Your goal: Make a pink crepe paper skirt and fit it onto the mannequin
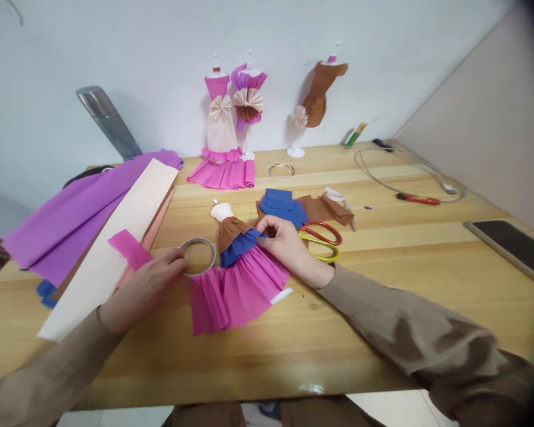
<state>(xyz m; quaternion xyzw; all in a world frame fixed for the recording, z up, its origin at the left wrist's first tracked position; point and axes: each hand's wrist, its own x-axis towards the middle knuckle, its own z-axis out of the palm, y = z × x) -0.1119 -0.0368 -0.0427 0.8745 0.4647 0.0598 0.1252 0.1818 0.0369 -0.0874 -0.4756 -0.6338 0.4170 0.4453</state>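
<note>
A small white dress form [222, 210] lies on the wooden table, dressed in a tiered paper skirt. The skirt has a brown tier [232, 232], a blue tier [240, 246] and a wide pink tier [237, 290] fanned toward me. My left hand [149, 284] pinches a roll of tape [198, 257] by its left rim, beside the skirt. My right hand [287, 246] has thumb and fingers closed on the right edge of the blue tier. Scissors [322, 240] with red and yellow handles lie just behind my right hand, their blades hidden.
Purple crepe paper [84, 210] and a cream sheet [115, 237] lie at left. Dressed mini mannequins [222, 118] stand by the wall. Blue paper pieces [282, 204] and brown scraps [326, 210] lie behind the scissors. At right are a cable [360, 160], a red-handled tool [418, 199] and a phone [511, 246].
</note>
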